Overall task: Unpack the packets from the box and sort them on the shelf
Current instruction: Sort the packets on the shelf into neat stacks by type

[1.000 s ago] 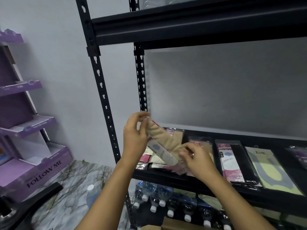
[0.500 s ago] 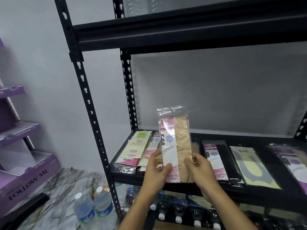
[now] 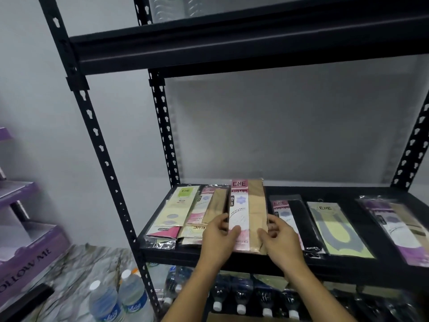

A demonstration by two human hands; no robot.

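While a flat, clear-wrapped beige stocking packet with a pink label strip [image 3: 248, 212] is being laid on the black metal shelf [image 3: 343, 268], it is gripped at its lower end by both hands. The left hand [image 3: 218, 238] is closed on the packet's left edge, thumb on the face; the right hand [image 3: 281, 238] is closed on its right edge, fingers curled under. The packet lies lengthwise, front to back, and appears to rest on or just above the shelf surface; contact cannot be confirmed.

Sorted so far, as far as visible: a pale yellow packet with a green label [image 3: 176, 210] and a pink-and-beige packet [image 3: 209, 205] are stacked with others at the left end, just beside the held packet. To its right, a black packet with a pink label [image 3: 294, 219], a yellow-and-grey packet [image 3: 334, 226] and a purple-labelled packet [image 3: 394, 224] are laid out in separate spots.

Judgement: sorting is partly done; several groups are started and the current packet is about to be released into a gap between groups. Only a brown cardboard edge [image 3: 232, 318], possibly the box, is seen at the bottom of the view, so the number of packets left cannot be told.

Clear plastic water bottles [image 3: 120, 303] stand on the floor at lower left.
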